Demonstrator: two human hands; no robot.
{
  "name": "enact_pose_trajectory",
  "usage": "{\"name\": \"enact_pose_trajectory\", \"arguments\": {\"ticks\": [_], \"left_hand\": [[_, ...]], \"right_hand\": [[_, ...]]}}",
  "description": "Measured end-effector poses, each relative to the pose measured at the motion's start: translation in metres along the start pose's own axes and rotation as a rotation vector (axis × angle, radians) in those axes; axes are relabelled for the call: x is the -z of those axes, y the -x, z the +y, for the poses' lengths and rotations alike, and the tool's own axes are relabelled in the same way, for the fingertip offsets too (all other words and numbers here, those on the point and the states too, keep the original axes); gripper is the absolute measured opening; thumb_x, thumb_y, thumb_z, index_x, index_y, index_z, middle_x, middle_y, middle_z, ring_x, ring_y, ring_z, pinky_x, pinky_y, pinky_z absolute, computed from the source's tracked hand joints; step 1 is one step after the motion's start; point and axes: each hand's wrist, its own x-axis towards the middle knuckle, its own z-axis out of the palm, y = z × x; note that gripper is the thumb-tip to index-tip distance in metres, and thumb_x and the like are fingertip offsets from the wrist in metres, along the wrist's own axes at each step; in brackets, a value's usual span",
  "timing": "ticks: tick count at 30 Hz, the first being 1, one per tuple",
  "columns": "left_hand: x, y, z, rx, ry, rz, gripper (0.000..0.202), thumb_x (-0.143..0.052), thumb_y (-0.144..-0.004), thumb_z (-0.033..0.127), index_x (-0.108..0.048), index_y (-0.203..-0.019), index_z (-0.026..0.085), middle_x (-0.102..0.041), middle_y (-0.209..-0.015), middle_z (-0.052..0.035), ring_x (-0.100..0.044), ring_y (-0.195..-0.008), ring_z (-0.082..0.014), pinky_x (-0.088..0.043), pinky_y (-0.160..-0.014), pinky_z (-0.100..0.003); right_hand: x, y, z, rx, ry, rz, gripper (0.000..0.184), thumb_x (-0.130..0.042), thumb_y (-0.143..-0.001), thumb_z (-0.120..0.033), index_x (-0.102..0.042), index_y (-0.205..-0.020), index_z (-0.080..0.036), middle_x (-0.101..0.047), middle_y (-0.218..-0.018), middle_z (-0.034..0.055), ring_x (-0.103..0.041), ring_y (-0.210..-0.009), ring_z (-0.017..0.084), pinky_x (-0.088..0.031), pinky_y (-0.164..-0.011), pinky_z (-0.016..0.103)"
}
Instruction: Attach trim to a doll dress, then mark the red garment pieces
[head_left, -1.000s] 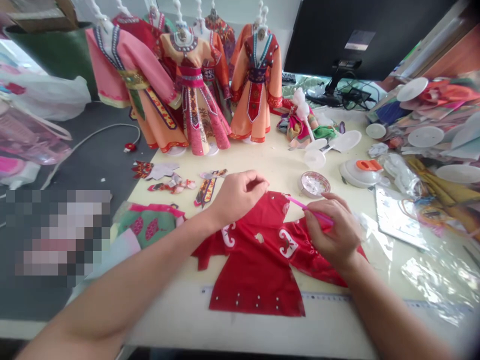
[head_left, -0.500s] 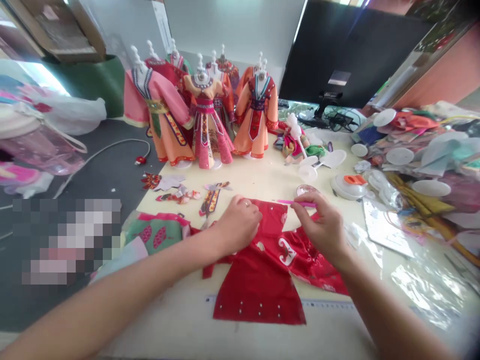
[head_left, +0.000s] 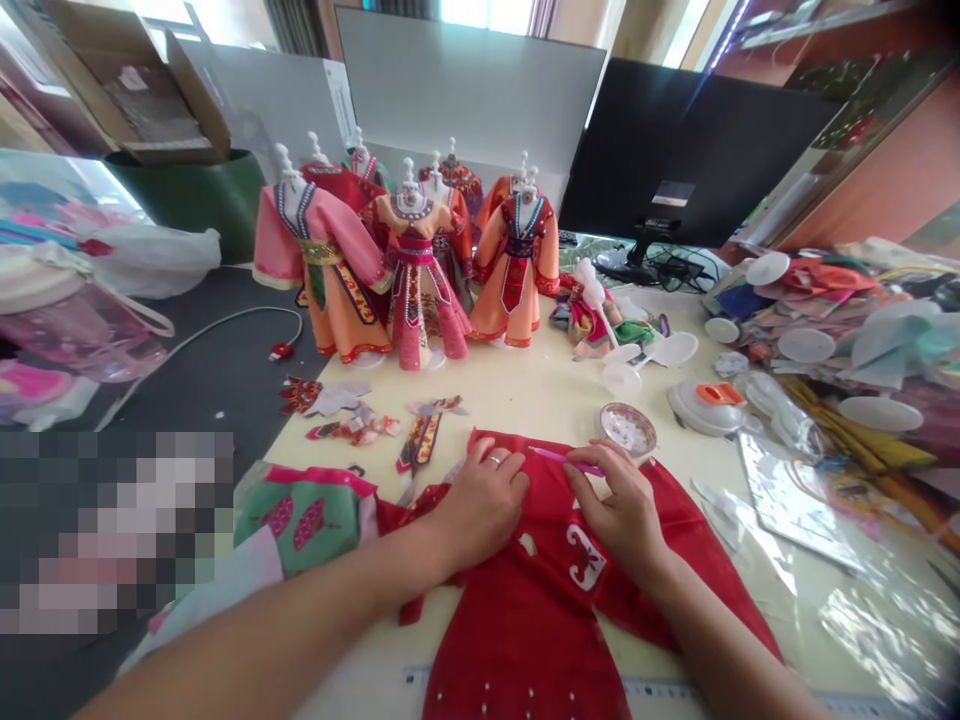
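Note:
A small red doll dress (head_left: 532, 630) lies spread on the cream table, with a white scroll-shaped patch (head_left: 586, 558) on its front and tiny pale beads along its hem. My left hand (head_left: 487, 500) has its fingers curled together on the dress near the neckline; its thumb is hidden. Between thumb and fingers, my right hand (head_left: 619, 510) pinches a slim pink pencil-like tool (head_left: 551, 455), its tip over the upper part of the dress. Just behind that hand sits a small round dish (head_left: 628, 428) of tiny pale pieces.
Several dressed doll stands (head_left: 412, 265) rise at the back, before a dark monitor (head_left: 686, 150). Embroidered trimmings (head_left: 420, 440) and green cloth (head_left: 307, 515) lie left. Fabric scraps (head_left: 832, 310) pile up right, near clear plastic wrap (head_left: 870, 640). A ruler (head_left: 664, 690) lies under the dress.
My right hand has moved left, bringing the pink tool over the dress and uncovering more of the dish. The right sleeve looks flatter. The view has tilted up; my left hand stays on the dress.

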Motion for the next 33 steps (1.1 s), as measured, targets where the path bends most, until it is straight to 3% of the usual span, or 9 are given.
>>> {"name": "enact_pose_trajectory", "arguments": {"ticks": [23,28,33], "left_hand": [[0.0010,0.0000,-0.0028,0.019,0.066,0.025,0.016,-0.042,-0.086,0.010,-0.057,-0.090,0.014,-0.062,-0.108,-0.0117,-0.056,-0.093,-0.0222,-0.033,-0.099,-0.049],[-0.0003,-0.0004,-0.0020,0.038,0.023,-0.008,0.017,-0.042,-0.086,0.011,-0.057,-0.093,0.014,-0.060,-0.117,-0.0121,-0.055,-0.096,-0.0236,-0.034,-0.098,-0.048],[0.0007,-0.0029,-0.0008,0.029,-0.002,-0.062,0.020,-0.041,-0.085,0.009,-0.057,-0.097,0.012,-0.061,-0.112,-0.0122,-0.054,-0.094,-0.0240,-0.034,-0.098,-0.049]], "right_hand": [[-0.0034,0.0005,0.0006,0.056,-0.012,-0.074,0.012,-0.056,-0.082,-0.011,-0.056,-0.088,-0.022,-0.064,-0.073,-0.0001,-0.059,-0.069,0.016,-0.049,-0.087,0.042],[-0.0025,-0.0004,-0.0001,0.054,-0.014,-0.077,0.012,-0.055,-0.082,-0.011,-0.056,-0.087,-0.022,-0.064,-0.073,-0.0003,-0.060,-0.067,0.016,-0.049,-0.087,0.042],[-0.0023,-0.0005,-0.0001,0.040,-0.002,-0.076,0.011,-0.054,-0.083,-0.012,-0.056,-0.087,-0.023,-0.066,-0.074,-0.0004,-0.063,-0.071,0.018,-0.050,-0.086,0.042]]}}
